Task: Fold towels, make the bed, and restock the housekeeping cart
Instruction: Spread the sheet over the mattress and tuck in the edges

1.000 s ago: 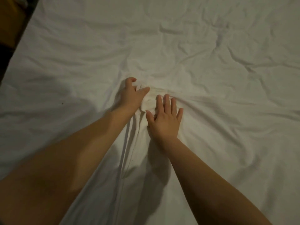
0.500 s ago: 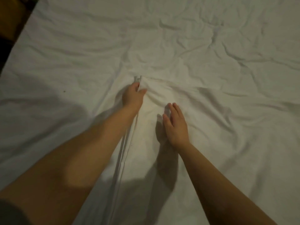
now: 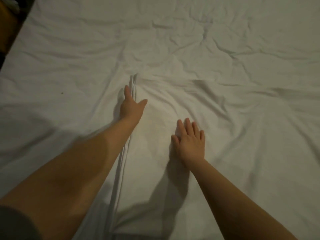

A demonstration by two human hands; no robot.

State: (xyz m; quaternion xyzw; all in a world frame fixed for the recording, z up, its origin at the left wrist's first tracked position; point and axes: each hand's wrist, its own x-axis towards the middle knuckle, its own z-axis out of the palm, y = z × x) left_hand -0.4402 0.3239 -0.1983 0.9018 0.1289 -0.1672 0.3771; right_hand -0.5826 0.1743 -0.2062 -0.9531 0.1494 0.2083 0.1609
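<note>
Hem (image 3: 121, 170) of the white sheet (image 3: 225, 49) runs lengthwise away from the person across the bed (image 3: 15, 54). Left hand (image 3: 132, 108) lies flat along it, nearer its far end; right hand (image 3: 189, 142) presses flat beside it, both holding nothing.

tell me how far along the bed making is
Done: the white sheet is spread out. In hand: the left hand lies along the folded edge and the right hand presses flat beside it, smoothing. Left: creases across the far side; no towels or cart in view.
</note>
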